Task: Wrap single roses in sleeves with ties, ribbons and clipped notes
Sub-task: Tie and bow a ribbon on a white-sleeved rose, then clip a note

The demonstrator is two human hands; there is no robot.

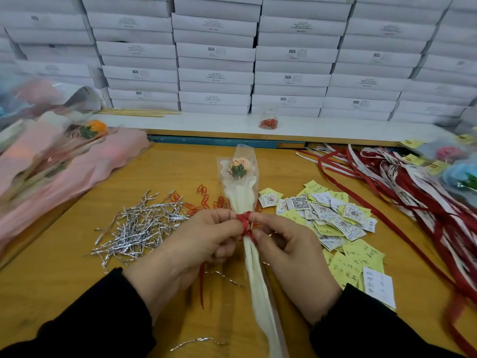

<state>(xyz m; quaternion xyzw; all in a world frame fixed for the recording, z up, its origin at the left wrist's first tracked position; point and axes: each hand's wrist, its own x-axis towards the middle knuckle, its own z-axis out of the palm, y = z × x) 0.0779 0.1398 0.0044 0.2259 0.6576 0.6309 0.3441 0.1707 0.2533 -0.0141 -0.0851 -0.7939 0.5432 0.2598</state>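
Cream sleeve point(258, 288) tail runs toward you between your black cuffs. Your left hand point(191, 244) and right hand point(286, 251) close together, fingertips pinched on red ribbon point(244, 220) wound round sleeve neck. Wrapped rose point(238, 167) lies on wooden table point(64, 275), head pointing away. Keep tension even on both ends, seat knot tight on neck, don't crush bloom. Notes point(335, 218) at right, red clips point(204, 197) behind left hand, for next step.
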